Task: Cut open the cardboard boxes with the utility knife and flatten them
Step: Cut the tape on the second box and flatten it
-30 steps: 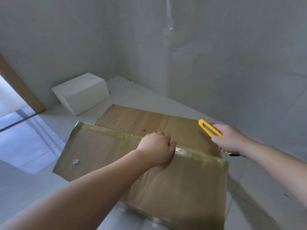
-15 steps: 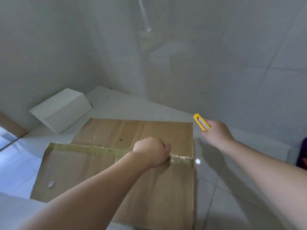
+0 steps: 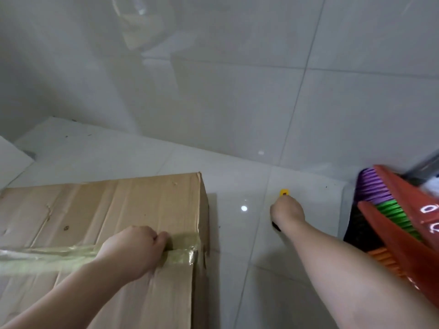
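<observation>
A flattened brown cardboard box (image 3: 99,210) lies on the white tiled floor at the lower left, with a strip of clear tape (image 3: 47,254) running across it. My left hand (image 3: 135,250) rests on the tape near the box's right edge, fingers curled into the seam. To the right of the box, my right hand (image 3: 287,213) is low over the floor, closed around the yellow utility knife (image 3: 284,192). Only the knife's yellow tip and a dark bit of its rear end show past the fist.
A red broom with purple, green and orange bristles (image 3: 403,224) leans at the right edge, close to my right forearm. A white block (image 3: 11,160) sits at the far left. Tiled walls (image 3: 213,79) close off the corner behind the box.
The view has swung right, bringing the broom in. My right hand with the knife has dropped away from the box toward the floor. My left hand stays on the taped seam.
</observation>
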{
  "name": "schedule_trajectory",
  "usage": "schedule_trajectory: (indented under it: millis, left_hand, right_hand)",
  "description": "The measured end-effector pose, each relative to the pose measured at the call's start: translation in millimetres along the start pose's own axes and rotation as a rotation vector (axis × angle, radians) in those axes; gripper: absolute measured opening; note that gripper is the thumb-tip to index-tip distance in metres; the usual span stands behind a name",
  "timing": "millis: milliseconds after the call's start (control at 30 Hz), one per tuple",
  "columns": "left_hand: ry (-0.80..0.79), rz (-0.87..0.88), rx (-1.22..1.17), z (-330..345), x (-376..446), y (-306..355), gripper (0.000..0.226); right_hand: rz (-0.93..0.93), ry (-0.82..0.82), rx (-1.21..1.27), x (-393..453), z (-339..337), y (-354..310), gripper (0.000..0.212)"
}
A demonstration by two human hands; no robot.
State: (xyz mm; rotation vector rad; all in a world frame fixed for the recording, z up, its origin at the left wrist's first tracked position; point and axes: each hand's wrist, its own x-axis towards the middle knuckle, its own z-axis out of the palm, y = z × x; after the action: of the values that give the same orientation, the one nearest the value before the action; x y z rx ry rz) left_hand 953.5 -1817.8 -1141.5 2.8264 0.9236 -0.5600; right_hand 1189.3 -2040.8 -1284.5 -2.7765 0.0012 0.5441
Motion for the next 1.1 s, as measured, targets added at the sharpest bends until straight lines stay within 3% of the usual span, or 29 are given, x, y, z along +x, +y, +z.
schedule_trajectory:
  millis: [267, 600, 733, 900, 1000, 1100]
  left_hand:
    - [0.019, -0.031, 0.073, 5.1, 16.3, 1.6, 0.06]
    - [0.043, -0.023, 0.085, 3.6, 13.6, 5.7, 0.059]
    - [0.044, -0.008, 0.04, 1.6, 5.4, 3.3, 0.059]
    - [0.097, 0.085, 0.006, -12.3, -20.1, -3.0, 0.05]
    - [0.194, 0.133, -0.006, -37.9, -50.5, -10.6, 0.046]
    - [0.196, 0.184, -0.054, -65.7, -91.6, -26.1, 0.045]
  right_hand:
    - [-0.043, -0.063, -0.061, 18.5, 26.9, -1.1, 0.032]
    - [-0.051, 0.045, -0.038, 0.2, 6.2, -21.5, 0.041]
    - [-0.416, 0.141, -0.024, -30.4, -19.3, -74.4, 0.038]
    - [-1.073, 0.046, 0.075, -107.9, -42.3, -154.6, 0.038]
    - [-1.392, 0.015, -0.133, -160.4, -56.3, -192.2, 0.052]
    - [-1.478, -0.149, -0.382, -196.1, -58.8, -213.7, 0.072]
